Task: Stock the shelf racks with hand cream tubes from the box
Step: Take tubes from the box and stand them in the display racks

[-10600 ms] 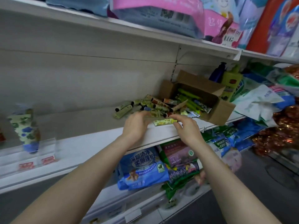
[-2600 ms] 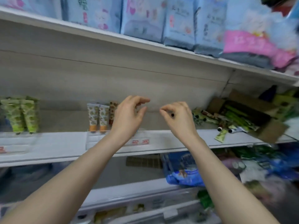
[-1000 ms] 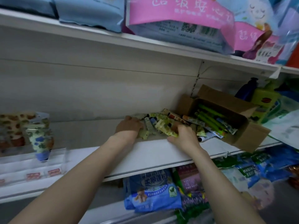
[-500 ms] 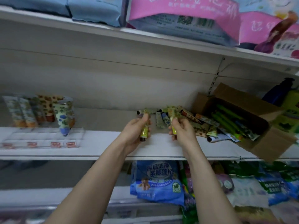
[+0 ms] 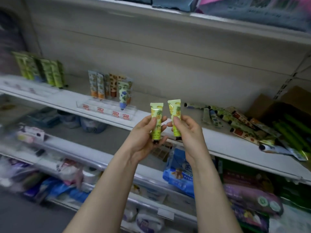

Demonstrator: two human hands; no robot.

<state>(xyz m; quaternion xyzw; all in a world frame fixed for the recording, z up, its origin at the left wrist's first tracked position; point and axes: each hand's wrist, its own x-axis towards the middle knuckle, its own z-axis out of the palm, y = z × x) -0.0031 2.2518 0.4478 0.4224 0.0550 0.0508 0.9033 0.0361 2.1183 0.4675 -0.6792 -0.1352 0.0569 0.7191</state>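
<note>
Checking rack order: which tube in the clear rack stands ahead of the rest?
The blue-capped blueberry tube; the others stand in a row behind it.

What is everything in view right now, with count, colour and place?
pineapple tubes: two, yellow-green, held upright side by side, centre
cardboard box: one, brown, right end of the middle shelf
boxed tubes: several, green, inside the cardboard box
loose tubes: many, mixed colours, lying on the shelf left of the box
clear rack: one, transparent, left of the pineapple tubes
racked tubes: several, orange, leopard and blue prints, standing in the rack
left green tubes: several, green, standing far left
blue packet: one, blue, lower shelf
left hand: one, holds the left tube
right hand: one, holds the right tube
</note>
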